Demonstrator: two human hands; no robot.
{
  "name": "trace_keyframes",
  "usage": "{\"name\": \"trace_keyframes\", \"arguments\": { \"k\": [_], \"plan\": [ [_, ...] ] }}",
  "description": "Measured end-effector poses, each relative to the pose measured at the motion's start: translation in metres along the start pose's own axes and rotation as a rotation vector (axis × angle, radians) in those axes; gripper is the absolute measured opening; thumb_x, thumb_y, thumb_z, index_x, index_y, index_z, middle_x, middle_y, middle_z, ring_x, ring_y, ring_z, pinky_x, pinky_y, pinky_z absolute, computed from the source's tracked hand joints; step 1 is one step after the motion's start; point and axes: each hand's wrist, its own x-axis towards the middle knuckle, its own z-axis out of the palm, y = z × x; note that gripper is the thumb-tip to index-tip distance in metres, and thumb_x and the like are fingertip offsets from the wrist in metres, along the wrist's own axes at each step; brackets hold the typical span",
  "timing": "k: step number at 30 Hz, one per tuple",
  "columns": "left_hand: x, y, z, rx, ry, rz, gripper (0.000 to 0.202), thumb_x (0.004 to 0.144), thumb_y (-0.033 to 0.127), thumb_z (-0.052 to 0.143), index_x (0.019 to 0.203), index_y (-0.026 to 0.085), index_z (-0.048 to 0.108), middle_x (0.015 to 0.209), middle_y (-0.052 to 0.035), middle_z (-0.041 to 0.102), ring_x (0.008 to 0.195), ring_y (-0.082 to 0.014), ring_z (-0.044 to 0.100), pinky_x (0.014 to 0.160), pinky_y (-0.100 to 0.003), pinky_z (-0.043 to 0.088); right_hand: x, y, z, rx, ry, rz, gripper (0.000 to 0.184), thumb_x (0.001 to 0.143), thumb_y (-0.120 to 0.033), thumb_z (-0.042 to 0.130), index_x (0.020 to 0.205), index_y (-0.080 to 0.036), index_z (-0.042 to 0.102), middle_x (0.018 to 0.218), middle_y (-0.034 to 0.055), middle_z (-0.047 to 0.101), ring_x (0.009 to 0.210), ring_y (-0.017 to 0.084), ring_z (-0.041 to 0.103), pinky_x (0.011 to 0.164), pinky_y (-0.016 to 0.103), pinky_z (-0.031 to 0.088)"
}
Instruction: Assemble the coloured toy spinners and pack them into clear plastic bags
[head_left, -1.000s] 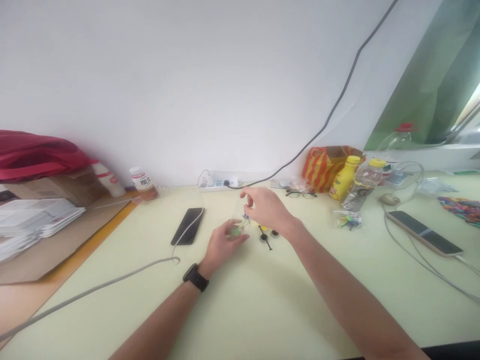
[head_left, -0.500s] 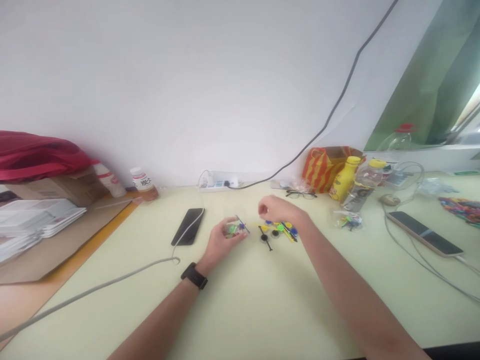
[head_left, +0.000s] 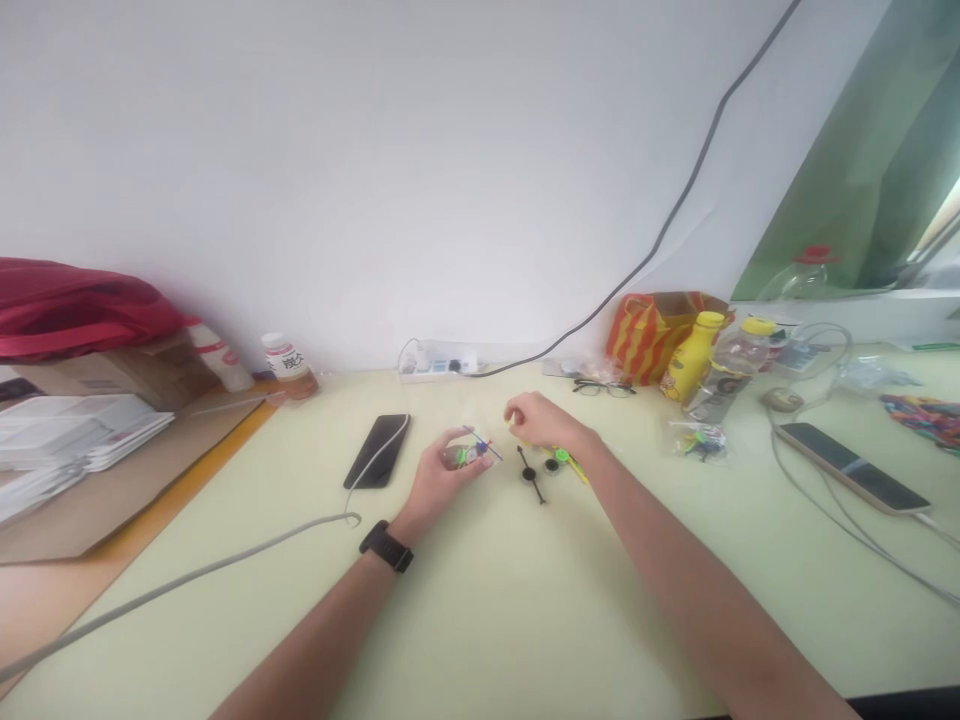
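Note:
My left hand [head_left: 437, 479] rests on the pale yellow table [head_left: 480, 610] with its fingers curled round a small clear bag of coloured plastic pieces [head_left: 469, 453]. My right hand [head_left: 541, 422] hovers just right of it, fingers pinched on a tiny yellow piece I can hardly make out. Under and beside the right hand lie loose small parts: a black pin with a round head [head_left: 530, 473], a dark disc and green and yellow bits [head_left: 564, 459]. A black watch [head_left: 385, 546] is on my left wrist.
A black phone [head_left: 376, 451] with a white cable lies left of my hands. A power strip [head_left: 439, 365] sits at the wall. Glasses [head_left: 604, 388], an orange striped bag [head_left: 651, 335], yellow bottles [head_left: 691, 356], another bag of parts [head_left: 698, 440] and a second phone [head_left: 848, 465] are to the right. Boxes stack at left.
My right hand dropped from above the bag to the loose parts on the right, then came back slightly left. The left hand kept the bag, tilting it a little.

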Motion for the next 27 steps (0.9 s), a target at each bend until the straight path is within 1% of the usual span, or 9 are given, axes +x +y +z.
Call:
{"name": "trace_keyframes", "arguments": {
  "k": [2,4,7,10,12,14,17,21,27],
  "plan": [
    [0.0,-0.002,0.0,0.01,-0.046,-0.007,0.067,0.07,0.04,0.09,0.127,0.02,0.062,0.098,-0.0091,0.08,0.09,-0.0246,0.076,0.081,-0.032,0.059,0.0,0.0,-0.008,0.04,0.057,-0.015,0.027,0.085,-0.01,0.06,0.11,-0.016,0.071,0.096,0.0065,0.076,0.074,0.013,0.068,0.065,0.02,0.048],
    [0.0,-0.004,0.0,0.014,-0.096,-0.01,0.067,0.071,0.039,0.089,0.129,0.019,0.06,0.101,-0.01,0.079,0.092,-0.0249,0.076,0.084,-0.034,0.059,0.0,-0.001,-0.018,0.13,0.161,-0.039,0.024,0.088,-0.013,0.06,0.11,-0.016,0.069,0.093,0.0055,0.075,0.073,0.013,0.068,0.066,0.021,0.05],
    [0.0,-0.006,-0.001,0.019,-0.141,-0.016,0.069,0.072,0.038,0.088,0.131,0.018,0.059,0.105,-0.0119,0.078,0.095,-0.0258,0.076,0.087,-0.037,0.059,-0.004,-0.006,-0.036,0.435,0.404,-0.115,0.015,0.087,-0.022,0.066,0.101,-0.015,0.068,0.082,0.004,0.073,0.07,0.014,0.069,0.068,0.024,0.055],
    [0.0,-0.008,-0.001,0.059,-0.136,-0.019,0.07,0.071,0.04,0.088,0.131,0.017,0.06,0.105,-0.0123,0.078,0.092,-0.0263,0.076,0.084,-0.038,0.06,-0.012,-0.018,-0.053,0.775,0.569,-0.179,0.024,0.086,-0.038,0.072,0.097,-0.018,0.066,0.079,0.0033,0.074,0.07,0.016,0.071,0.071,0.029,0.06],
    [-0.001,-0.008,-0.001,0.107,-0.138,-0.019,0.071,0.071,0.042,0.088,0.132,0.017,0.061,0.102,-0.0115,0.079,0.087,-0.026,0.076,0.08,-0.038,0.061,-0.02,-0.03,-0.061,0.904,0.574,-0.225,0.031,0.081,-0.045,0.077,0.096,-0.019,0.067,0.083,0.004,0.076,0.073,0.016,0.073,0.075,0.032,0.062],
    [-0.001,-0.008,-0.001,0.146,-0.162,-0.02,0.072,0.07,0.043,0.089,0.132,0.017,0.062,0.098,-0.0105,0.079,0.082,-0.0252,0.076,0.076,-0.037,0.061,-0.027,-0.042,-0.064,0.943,0.528,-0.283,0.032,0.077,-0.044,0.081,0.093,-0.019,0.068,0.086,0.0044,0.077,0.075,0.017,0.073,0.079,0.034,0.063],
    [-0.003,-0.005,0.0,0.137,-0.209,-0.012,0.072,0.07,0.042,0.089,0.133,0.017,0.062,0.103,-0.0116,0.079,0.085,-0.025,0.076,0.08,-0.037,0.061,-0.033,-0.056,-0.06,0.89,0.483,-0.344,0.025,0.079,-0.039,0.081,0.088,-0.018,0.071,0.086,0.005,0.076,0.078,0.018,0.074,0.081,0.034,0.063],
    [-0.005,-0.003,0.002,0.118,-0.202,0.024,0.071,0.069,0.042,0.09,0.131,0.017,0.065,0.109,-0.0131,0.077,0.091,-0.0266,0.076,0.084,-0.038,0.06,-0.033,-0.063,-0.051,0.79,0.463,-0.386,0.015,0.085,-0.03,0.073,0.091,-0.016,0.071,0.09,0.0059,0.075,0.083,0.018,0.073,0.083,0.033,0.061],
    [-0.008,0.002,0.006,0.223,-0.171,0.057,0.064,0.072,0.044,0.087,0.128,0.018,0.068,0.088,-0.0063,0.076,0.063,-0.0184,0.067,0.059,-0.03,0.053,-0.035,-0.07,-0.043,0.628,0.38,-0.405,0.013,0.09,-0.024,0.063,0.099,-0.018,0.07,0.098,0.0052,0.075,0.089,0.016,0.071,0.084,0.03,0.058]
  ]
}}
